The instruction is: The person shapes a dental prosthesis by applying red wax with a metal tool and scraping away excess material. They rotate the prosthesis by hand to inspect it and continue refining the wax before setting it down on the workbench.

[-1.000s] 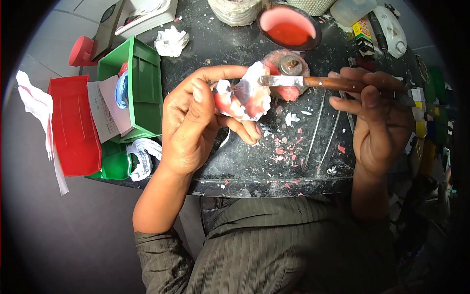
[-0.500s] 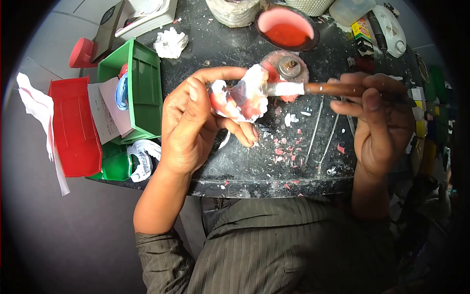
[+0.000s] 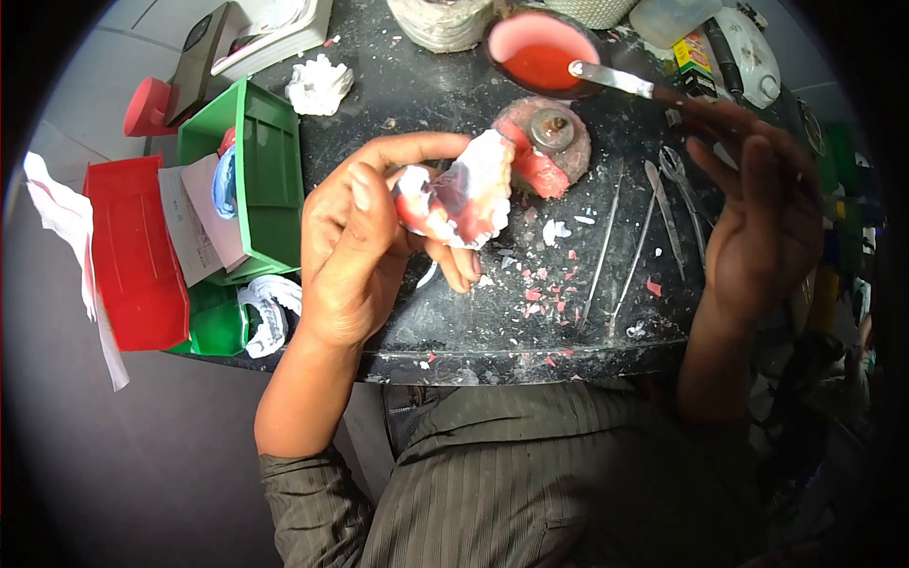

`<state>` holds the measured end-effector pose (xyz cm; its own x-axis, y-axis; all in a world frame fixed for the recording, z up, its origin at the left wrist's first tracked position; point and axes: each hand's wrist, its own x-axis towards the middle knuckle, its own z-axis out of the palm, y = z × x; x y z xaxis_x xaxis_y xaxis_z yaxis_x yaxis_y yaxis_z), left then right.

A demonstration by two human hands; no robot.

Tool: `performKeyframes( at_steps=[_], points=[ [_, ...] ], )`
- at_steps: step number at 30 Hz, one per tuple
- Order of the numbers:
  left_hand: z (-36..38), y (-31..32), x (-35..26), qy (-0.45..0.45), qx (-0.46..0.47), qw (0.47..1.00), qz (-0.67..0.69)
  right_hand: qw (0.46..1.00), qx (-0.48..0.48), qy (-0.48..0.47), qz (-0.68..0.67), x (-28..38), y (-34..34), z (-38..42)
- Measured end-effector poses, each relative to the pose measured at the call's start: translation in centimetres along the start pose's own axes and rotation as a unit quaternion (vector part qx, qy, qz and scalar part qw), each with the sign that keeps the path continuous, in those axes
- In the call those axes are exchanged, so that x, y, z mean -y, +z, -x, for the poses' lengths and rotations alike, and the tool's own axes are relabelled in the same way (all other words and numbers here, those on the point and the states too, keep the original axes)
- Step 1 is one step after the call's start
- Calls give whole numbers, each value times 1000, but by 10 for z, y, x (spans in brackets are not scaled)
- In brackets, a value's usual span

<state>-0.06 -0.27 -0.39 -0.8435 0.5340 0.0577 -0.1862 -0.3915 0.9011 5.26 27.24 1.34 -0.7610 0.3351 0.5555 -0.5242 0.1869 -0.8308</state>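
- A plaster dental cast (image 3: 461, 197) with pink wax and set teeth is held above the counter (image 3: 492, 312) in the left hand (image 3: 365, 246); the fingers are curled round it and the thumb is pressed along its near side.
- A wax knife (image 3: 615, 80) is held loosely in the right hand (image 3: 757, 208), whose fingers are partly spread; its metal blade tip lies at the rim of the bowl of red molten wax (image 3: 540, 59), well apart from the cast.
- Judged from this, the wax-up is under way but not finished: wax is already on the cast, and more appears to be being picked up from the bowl.
- A spirit burner (image 3: 549, 142) crusted with wax stands just beyond the cast.
- Pink wax chips (image 3: 544, 284) are scattered on the counter, which suggests trimming has been done.
- Thin metal instruments (image 3: 606, 246) lie unused near the right hand.
- Another cast (image 3: 270, 308) sits by the green bin (image 3: 270, 180) at the left edge, untouched.
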Motion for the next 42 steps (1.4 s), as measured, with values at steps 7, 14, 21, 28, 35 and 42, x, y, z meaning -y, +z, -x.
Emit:
performKeyframes(
  at_steps=[7, 14, 21, 28, 35, 42],
  points=[
    [0, -3, -2, -10, 3, 999, -39, 999, 15, 12, -48, 2, -6, -1],
    [0, -4, -1, -27, 10, 997, -78, 990, 79, 69, -96, -1, -16, -5],
    [0, -3, -3, -24, 15, 993, -115, 980, 137, 91, -114, 7, -9, 1],
    [-1, 0, -3, -16, 30, 991, -132, 978, 190, 71, -47, 13, 6, 6],
    [0, -1, -5, -18, 31, 991, -129, 975, 198, 84, -60, 13, 6, 5],
    [0, 2, 0, 13, 7, 999, -31, 974, 178, 125, -71, 19, 6, 5]
  ],
)
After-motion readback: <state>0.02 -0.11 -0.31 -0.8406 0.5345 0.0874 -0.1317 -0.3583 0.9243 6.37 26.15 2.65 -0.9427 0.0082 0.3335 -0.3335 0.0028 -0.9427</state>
